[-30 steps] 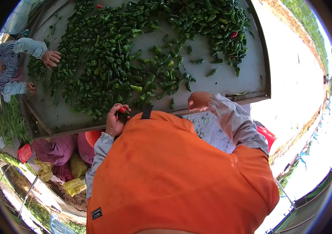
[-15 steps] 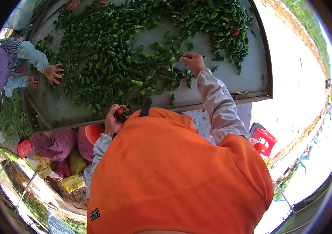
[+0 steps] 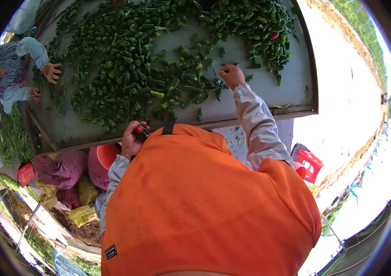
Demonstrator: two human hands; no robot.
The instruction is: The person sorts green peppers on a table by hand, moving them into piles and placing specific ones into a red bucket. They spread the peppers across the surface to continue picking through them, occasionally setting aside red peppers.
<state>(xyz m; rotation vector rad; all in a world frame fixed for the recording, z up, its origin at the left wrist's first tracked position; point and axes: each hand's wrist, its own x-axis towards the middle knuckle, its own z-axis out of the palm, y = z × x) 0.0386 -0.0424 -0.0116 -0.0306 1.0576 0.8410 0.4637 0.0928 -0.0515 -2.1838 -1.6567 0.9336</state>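
Green peppers (image 3: pixel 126 62) lie in a wide, loose heap over a grey metal table (image 3: pixel 292 92), with a single red pepper (image 3: pixel 275 36) among those at the upper right. At the table's near edge, my left hand (image 3: pixel 130 144) is curled around a few peppers, a red one (image 3: pixel 138 130) and at least one dark green one. My right hand (image 3: pixel 233 76) is over the table by the right side of the heap, fingers pinched together. A thin dark tip shows at those fingers, too small to name.
Across the left end, another person's hand (image 3: pixel 51 72) is spread above the table. Purple sacks (image 3: pixel 62 169), a yellow bag (image 3: pixel 83 215) and an orange-red bucket (image 3: pixel 106 155) stand below the near edge. A red plastic stool (image 3: pixel 311 166) is at the right.
The other person's hand has moved up and left, away from the peppers. My right hand has shifted slightly right, still pinched. My left hand keeps its peppers at the edge.
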